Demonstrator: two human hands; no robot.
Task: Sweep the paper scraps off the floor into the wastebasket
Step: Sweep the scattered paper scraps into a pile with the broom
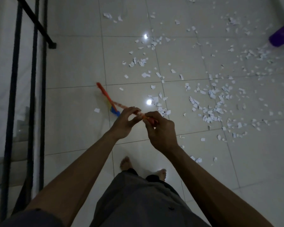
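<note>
Both hands hold a broom by its orange handle (121, 106) in front of me. My left hand (124, 122) pinches the handle with thumb and fingertips; my right hand (160, 128) grips its near end. The broom head (107, 99), orange with yellow and blue bristles, rests on the tiled floor to the left of the mess. White paper scraps (210, 102) lie scattered over the tiles from the centre to the far right. A purple wastebasket (282, 34) lies on its side at the upper right edge, with scraps spread in front of it.
A black metal stair railing (32, 79) runs down the left side, with steps behind it. My bare feet (126, 163) stand on the glossy tiles below the hands. Two bright light reflections shine on the floor (72, 71).
</note>
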